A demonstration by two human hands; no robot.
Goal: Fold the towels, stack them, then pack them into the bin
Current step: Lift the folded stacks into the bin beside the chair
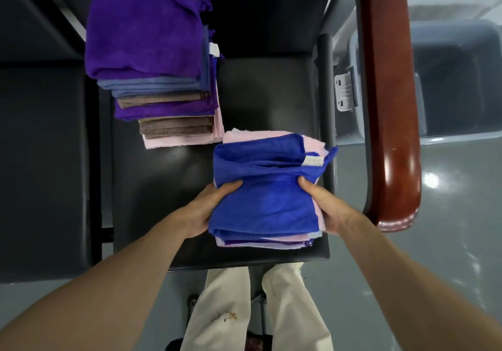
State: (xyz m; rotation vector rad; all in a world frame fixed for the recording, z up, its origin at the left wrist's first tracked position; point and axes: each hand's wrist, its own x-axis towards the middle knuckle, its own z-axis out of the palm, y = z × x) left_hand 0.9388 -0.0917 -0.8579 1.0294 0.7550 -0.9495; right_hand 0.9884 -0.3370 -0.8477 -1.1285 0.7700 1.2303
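Towels lie in two stacks on the black padded seat [271, 100] of a chair that stands on a glossy grey floor [448, 242]. At far left, the tall stack [157, 60] is topped by a purple towel, with blue, brown, purple and pink layers below. Your left hand [207, 206] grips the left edge of the near stack [267, 193], thumb on top and fingers beneath. A royal-blue towel [263, 201] caps this stack, its far half loosely folded; pink and purple edges show under it. Your right hand [323, 204] clamps the right edge in the same way. Beyond it stands a reddish wooden armrest [388, 92], and a grey bin [448, 84] sits on the floor at far right.
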